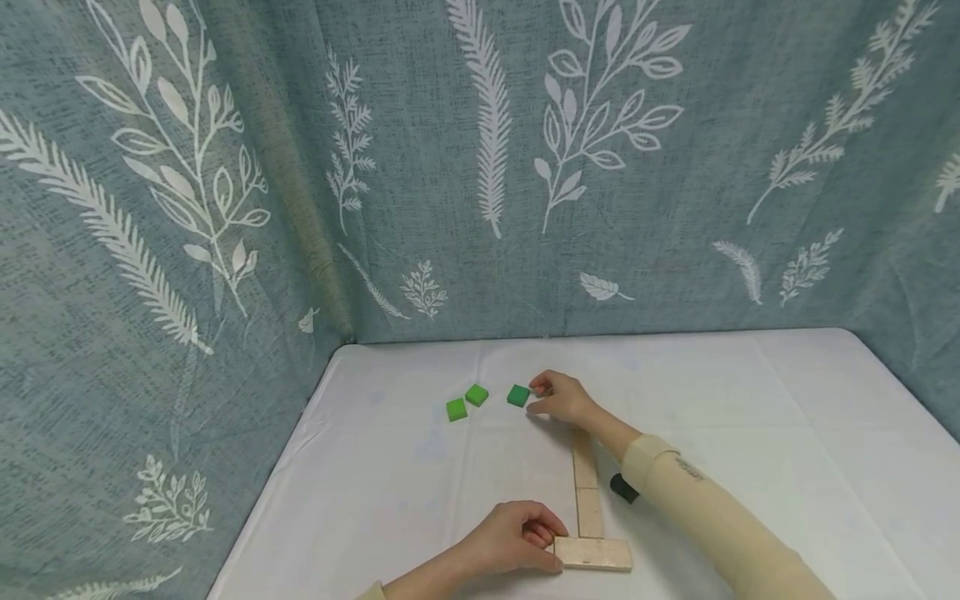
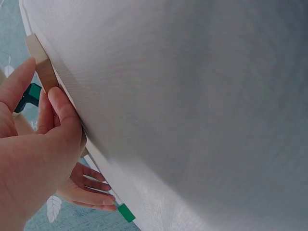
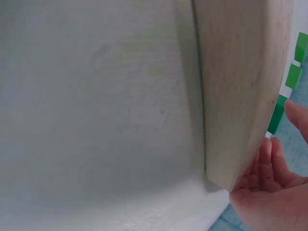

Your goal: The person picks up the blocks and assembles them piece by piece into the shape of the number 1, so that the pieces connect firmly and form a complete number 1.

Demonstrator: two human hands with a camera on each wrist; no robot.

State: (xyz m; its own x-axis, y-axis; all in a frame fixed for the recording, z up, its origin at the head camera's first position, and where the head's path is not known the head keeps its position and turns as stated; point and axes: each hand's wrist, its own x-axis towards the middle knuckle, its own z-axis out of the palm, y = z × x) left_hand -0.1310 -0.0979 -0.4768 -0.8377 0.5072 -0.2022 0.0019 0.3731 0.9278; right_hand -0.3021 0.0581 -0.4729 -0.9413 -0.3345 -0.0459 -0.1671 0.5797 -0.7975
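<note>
1 dark-green, square, presumably wooden block [image 1: 518,396]: on white cloth [image 1: 720,400], beside right hand [image 1: 562,399], fingers parted; probably light, stiff; hold by opposite sides. Left hand [image 1: 513,537] pinches 1 pale rectangular wooden plank [image 1: 596,554].

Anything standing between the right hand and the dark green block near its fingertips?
Nothing visible does. The right hand is just beside the dark green block, and the two lighter green blocks lie on that block's other side, away from the hand.
</note>
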